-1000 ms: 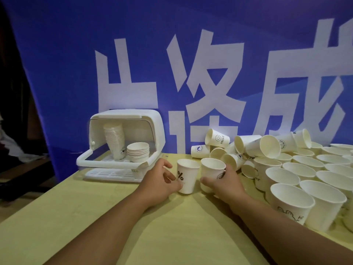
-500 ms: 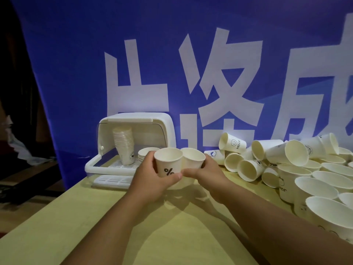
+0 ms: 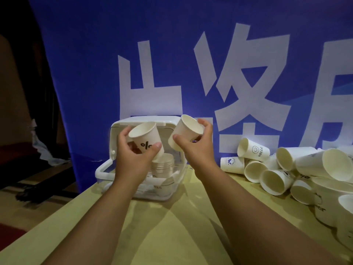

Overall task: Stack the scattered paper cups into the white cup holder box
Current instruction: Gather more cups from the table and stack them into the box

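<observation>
Left hand [image 3: 131, 159] grips % cup [image 3: 146, 139], base angled down, right over short stack [image 3: 162, 166] in white box [image 3: 101, 171] at table [image 3: 172, 236] far left edge. Right hand [image 3: 194, 150] grips plain cup [image 3: 186, 131], tilted, just beside. Left nearer.

It looked like an event or promotional stand rather than a home: a large blue banner [image 3: 91, 77] with big white Chinese characters hung right behind a pale yellow table [image 3: 172, 238]. Many disposable paper cups [image 3: 277, 180] lay heaped on the table, and the surroundings at left were dark.
</observation>
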Demonstrator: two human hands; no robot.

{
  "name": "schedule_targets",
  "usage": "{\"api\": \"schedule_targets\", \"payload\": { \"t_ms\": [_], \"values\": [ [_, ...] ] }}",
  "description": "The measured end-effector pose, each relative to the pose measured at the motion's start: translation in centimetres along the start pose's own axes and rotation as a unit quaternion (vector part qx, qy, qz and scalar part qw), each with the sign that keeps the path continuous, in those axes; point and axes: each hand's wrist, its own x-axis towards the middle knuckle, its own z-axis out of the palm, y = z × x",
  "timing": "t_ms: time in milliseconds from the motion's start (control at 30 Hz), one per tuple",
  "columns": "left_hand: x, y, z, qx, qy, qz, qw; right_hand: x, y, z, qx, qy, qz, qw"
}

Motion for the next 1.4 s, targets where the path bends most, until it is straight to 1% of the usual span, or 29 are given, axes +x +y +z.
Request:
{"api": "schedule_targets", "payload": {
  "t_ms": [100, 233, 300, 400, 533, 633, 767, 900, 1033, 1133, 1233, 1333, 1400],
  "values": [
    [1.9, -0.3, 0.6, 0.026, -0.014, 0.014, 0.999, 0.4, 0.8, -0.6, -0.033, -0.015, -0.013, 0.999],
    [1.9, -2.0, 1.5, 0.033, -0.052, -0.003, 0.998, 1.2, 0.6, -1.3, -0.021, 0.02, -0.015, 0.999],
    [1.8, -2.9, 1.7, 0.057, -0.075, -0.006, 0.996, 1.4, 0.6, -1.4, -0.028, 0.016, -0.025, 0.999],
    [1.7, -3.3, 1.2, 0.083, -0.08, -0.014, 0.993, 1.3, 0.6, -1.2, -0.04, 0.006, -0.03, 0.999],
    [1.3, -3.9, 0.3, 0.148, -0.119, -0.026, 0.981, 1.3, 0.3, -1.3, -0.035, 0.014, -0.036, 0.999],
    [1.1, -4.1, -0.6, 0.203, -0.156, -0.04, 0.966, 1.3, 0.3, -1.2, -0.041, 0.017, -0.037, 0.998],
    [0.8, -4.3, -1.4, 0.236, -0.191, -0.039, 0.952, 1.1, 0.1, -0.3, -0.083, -0.012, -0.061, 0.995],
    [0.9, -3.9, -1.6, 0.245, -0.199, -0.035, 0.948, 0.4, 0.1, 0.7, -0.132, -0.05, -0.078, 0.987],
    [1.0, -3.8, -2.0, 0.25, -0.197, -0.034, 0.947, -0.1, 1.0, 1.2, -0.19, -0.094, -0.065, 0.975],
    [1.1, -3.9, -2.3, 0.253, -0.199, -0.043, 0.946, -0.1, 1.4, 1.2, -0.198, -0.117, -0.043, 0.972],
    [1.1, -3.9, -2.4, 0.256, -0.202, -0.048, 0.944, -0.1, 1.6, 1.6, -0.195, -0.093, -0.028, 0.976],
    [1.0, -3.8, -2.3, 0.256, -0.203, -0.043, 0.944, -0.1, 1.8, 1.8, -0.239, -0.056, -0.041, 0.969],
    [0.9, -3.8, -2.3, 0.258, -0.2, -0.041, 0.944, -0.3, 2.1, 1.8, -0.275, -0.058, -0.053, 0.958]
  ]
}}
